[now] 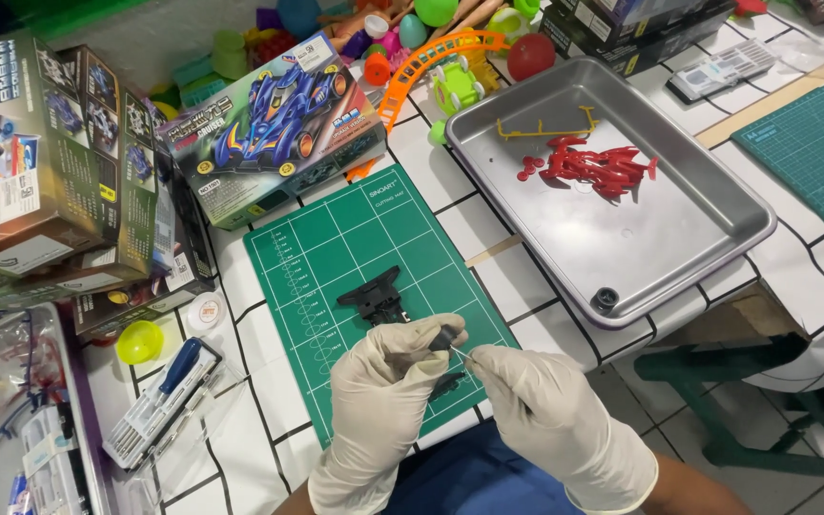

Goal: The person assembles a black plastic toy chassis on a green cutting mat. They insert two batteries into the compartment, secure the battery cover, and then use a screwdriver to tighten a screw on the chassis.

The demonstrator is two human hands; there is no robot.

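Observation:
Both hands wear white gloves over a small green cutting mat (355,248). My left hand (383,381) pinches a small dark part (443,338) between thumb and fingers. My right hand (536,401) holds a thin metal pin or shaft (460,354) whose tip touches that part. A black plastic toy-car chassis piece (374,296) lies on the mat just above my left hand. Another dark piece (447,384) lies on the mat, partly hidden between my hands.
A metal tray (698,238) at right holds red plastic parts (598,167), a yellow sprue (541,127) and a small black wheel (607,298). Model-car boxes (269,124) stand at left. A screwdriver set (159,401) lies lower left, beside a yellow-green capsule half (138,341). Colourful toys crowd the back.

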